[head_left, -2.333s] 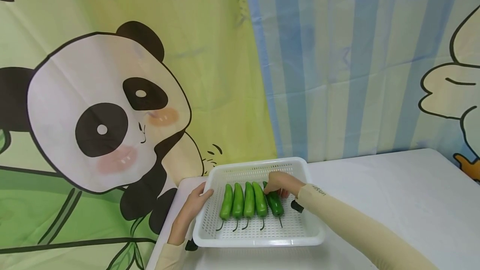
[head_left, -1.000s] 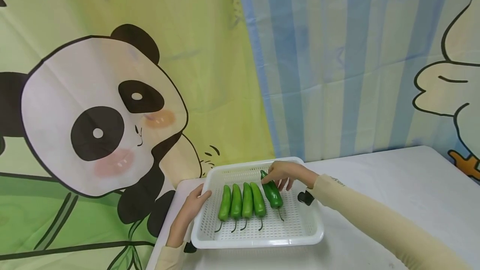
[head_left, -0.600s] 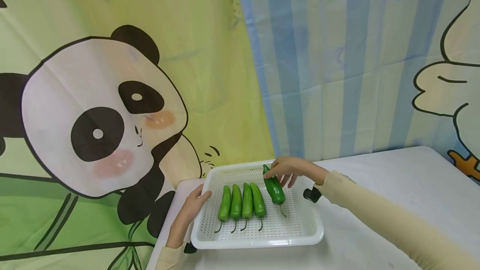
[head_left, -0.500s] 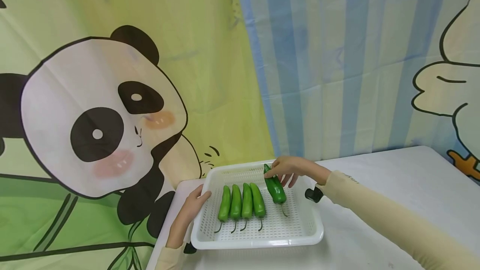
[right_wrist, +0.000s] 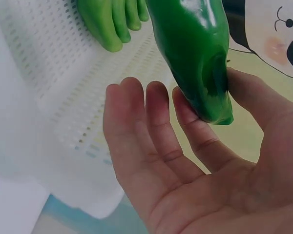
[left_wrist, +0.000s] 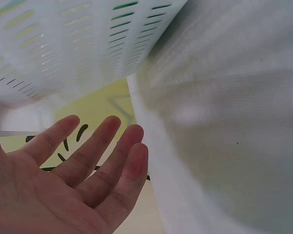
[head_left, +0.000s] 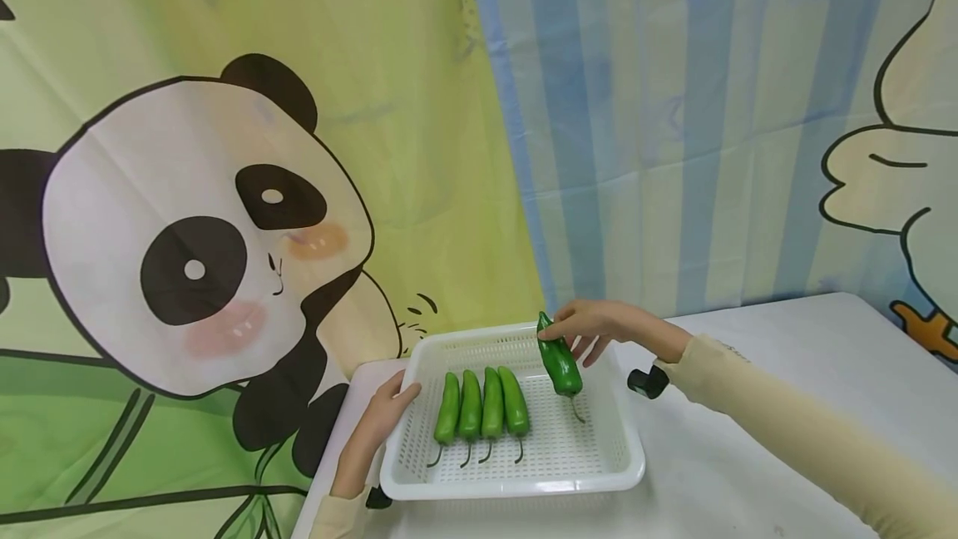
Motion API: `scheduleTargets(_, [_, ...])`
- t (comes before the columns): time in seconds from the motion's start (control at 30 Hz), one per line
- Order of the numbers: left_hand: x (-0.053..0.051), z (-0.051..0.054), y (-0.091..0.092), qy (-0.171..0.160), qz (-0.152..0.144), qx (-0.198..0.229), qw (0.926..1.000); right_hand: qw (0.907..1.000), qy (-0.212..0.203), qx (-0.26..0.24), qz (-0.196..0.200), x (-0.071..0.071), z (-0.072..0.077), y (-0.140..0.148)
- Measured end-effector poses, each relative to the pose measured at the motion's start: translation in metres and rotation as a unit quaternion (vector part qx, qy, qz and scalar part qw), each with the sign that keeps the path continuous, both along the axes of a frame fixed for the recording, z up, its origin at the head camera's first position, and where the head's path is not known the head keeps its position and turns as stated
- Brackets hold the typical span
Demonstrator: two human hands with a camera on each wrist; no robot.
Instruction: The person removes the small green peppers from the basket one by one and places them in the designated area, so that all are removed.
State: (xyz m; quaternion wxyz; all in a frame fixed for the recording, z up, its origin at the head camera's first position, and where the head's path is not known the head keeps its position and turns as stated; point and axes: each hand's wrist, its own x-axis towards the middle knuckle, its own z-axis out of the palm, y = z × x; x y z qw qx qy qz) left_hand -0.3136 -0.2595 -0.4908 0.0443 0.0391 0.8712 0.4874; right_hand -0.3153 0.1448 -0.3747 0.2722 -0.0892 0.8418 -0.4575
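Observation:
In the head view, a dark green chili pepper (head_left: 560, 366) hangs tilted over the right part of a white plastic basket (head_left: 516, 487), its stem downward. My right hand (head_left: 599, 324) pinches its tip between thumb and index finger; the right wrist view shows the other fingers off the pepper (right_wrist: 195, 53). Several lighter green peppers (head_left: 491, 404) lie side by side on the basket floor. My left hand (head_left: 384, 410) is at the left rim, thumb over it. In the left wrist view, the fingers (left_wrist: 110, 161) are loosely extended outside the basket wall, apart from it.
The basket stands on a white-covered table (head_left: 763, 364), which stretches out to the right. Behind it hangs a printed curtain with a panda (head_left: 217, 223) on the left and blue stripes on the right. A black wrist device (head_left: 648, 382) sits by the right sleeve.
The dark pepper, earlier beside the lighter ones, has been lifted and moved right and toward the far rim by my right hand. My left hand has stayed at the left rim.

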Motion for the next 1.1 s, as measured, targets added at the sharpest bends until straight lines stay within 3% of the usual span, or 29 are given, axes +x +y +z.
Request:
scheduleTargets(0.27, [0.002,-0.002,0.001,-0.003,-0.008,0.01,0.9999,0.9998,0.004,-0.017,0.004,0.006,0.001,0.017])
scheduleTargets(0.47, [0.002,-0.004,0.005,0.008,0.005,0.018,0.9998,0.9996,0.009,-0.022,0.016,0.01,0.001,0.032])
scheduleTargets(0.73, [0.021,0.027,0.016,0.007,-0.003,0.021,0.9998,0.9998,0.015,-0.01,-0.006,0.01,0.004,0.049])
scheduleTargets(0.8, [0.018,0.023,0.015,0.01,0.0,0.021,0.9997,0.9998,0.017,-0.006,-0.009,0.011,0.005,0.053])
scheduleTargets(0.97, [0.002,0.001,0.005,0.011,0.006,0.01,0.9999,0.9997,0.023,-0.003,-0.01,0.012,0.004,0.063])
scheduleTargets(1.1, [0.0,-0.002,0.002,0.012,0.005,0.014,0.9998,0.9996,0.023,-0.004,-0.014,0.013,0.002,0.072])
